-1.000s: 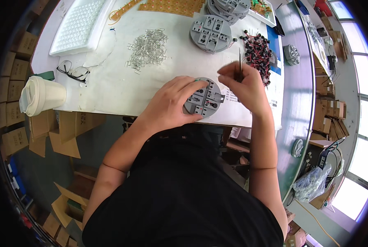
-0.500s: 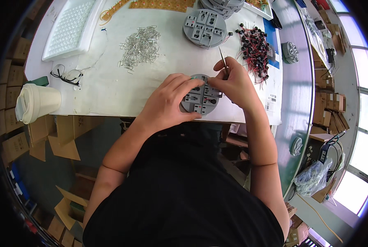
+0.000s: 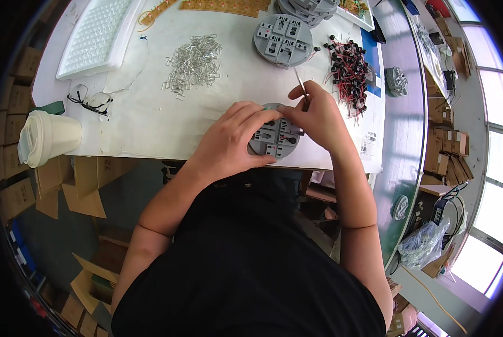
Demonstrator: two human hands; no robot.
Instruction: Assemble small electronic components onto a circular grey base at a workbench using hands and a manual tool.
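At the near edge of the table lies a round grey plastic base (image 3: 272, 136) with raised blocks and slots, several black parts seated in it. My left hand (image 3: 227, 136) grips it from the left, thumb at the near rim and fingers across the far side. Metal tweezers (image 3: 301, 82), tip pointing away from me, are held in my right hand (image 3: 319, 119). The right thumb and left fingertips meet over the base's far part; whatever lies under them is hidden. Farther off sits a similar grey base (image 3: 283, 44), with a small black wired part (image 3: 317, 49) beside it.
Bent metal wire pieces (image 3: 193, 66) form a heap at the left. Black parts with red wires (image 3: 348, 72) are piled at the right. A white tray (image 3: 97, 39), eyeglasses (image 3: 91, 102) and a lidded cream container (image 3: 52, 137) stand left. More grey bases (image 3: 310, 8) are stacked at the back.
My right hand has shifted slightly left, its thumb now closer to the left fingertips over the base. The view has moved a little; the base stays in my left hand.
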